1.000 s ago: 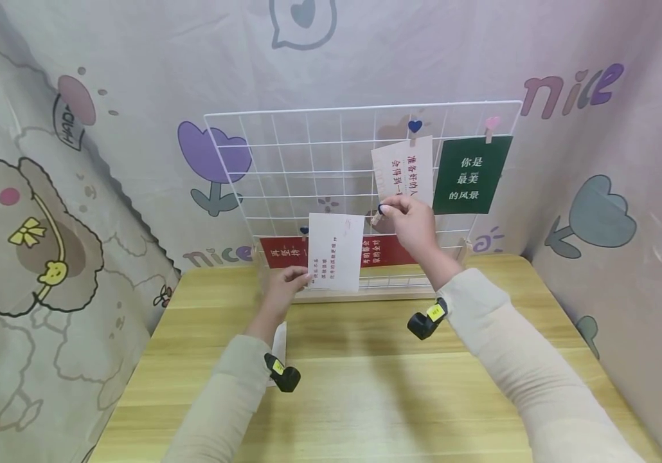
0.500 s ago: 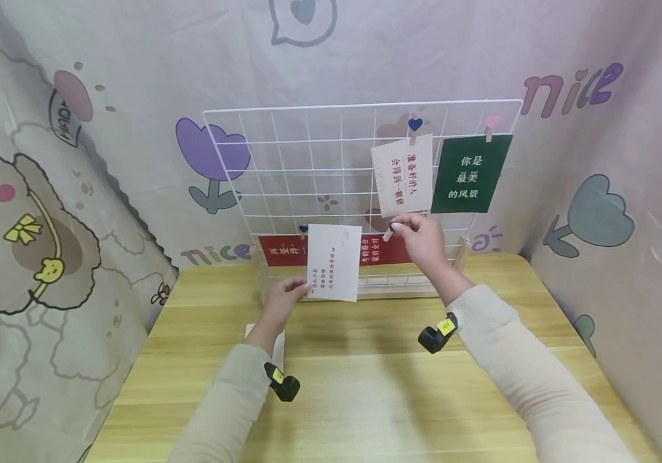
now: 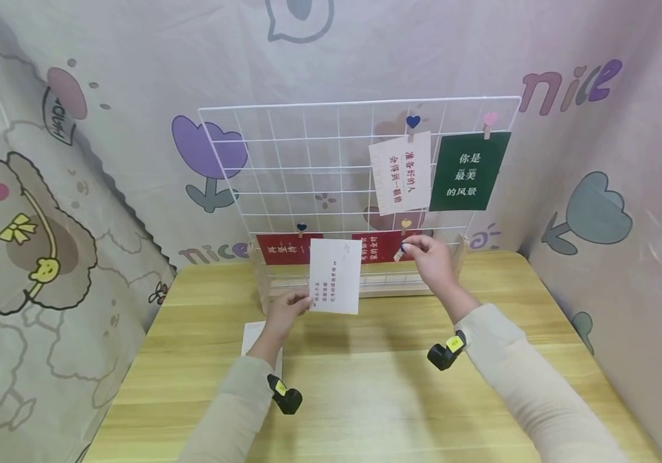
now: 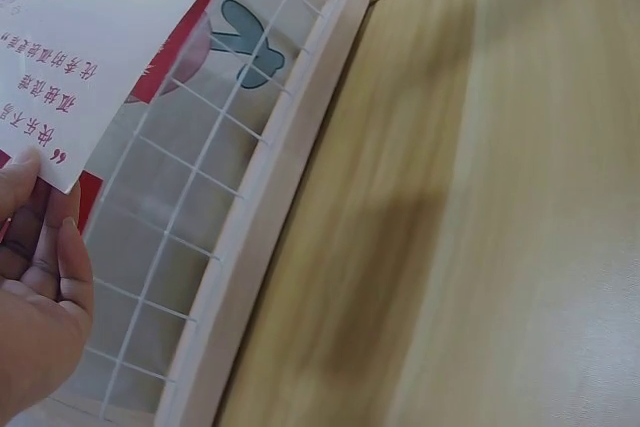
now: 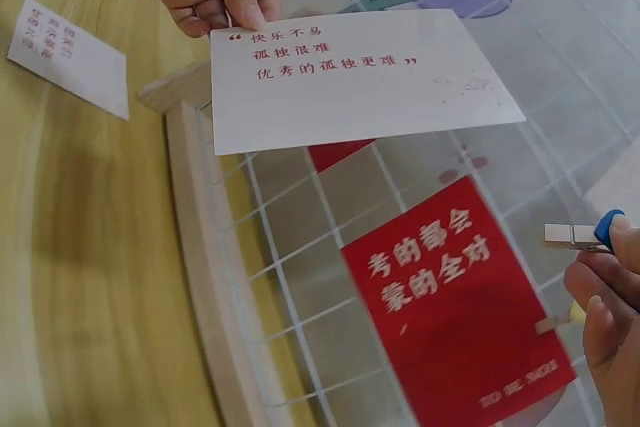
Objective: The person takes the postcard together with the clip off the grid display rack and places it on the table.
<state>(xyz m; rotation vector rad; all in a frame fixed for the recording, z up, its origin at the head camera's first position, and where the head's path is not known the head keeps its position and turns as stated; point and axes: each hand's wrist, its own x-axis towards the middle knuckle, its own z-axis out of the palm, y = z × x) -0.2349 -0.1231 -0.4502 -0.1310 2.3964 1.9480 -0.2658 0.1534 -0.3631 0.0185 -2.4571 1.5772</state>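
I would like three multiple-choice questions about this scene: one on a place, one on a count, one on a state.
1. Where does the spare small card lie?
A) on the table by the left arm
B) clipped to the grid
C) in the right hand

2. How many red cards hang on the grid's bottom row?
A) one
B) two
C) four

3. What does the right hand do?
A) rests flat on the table
B) pinches a small clip
C) grips the green card

Key: 1 A, the spare card lies on the table. 2 B, red cards and hang on the grid. 3 B, the right hand pinches the clip; the left hand holds the white card.
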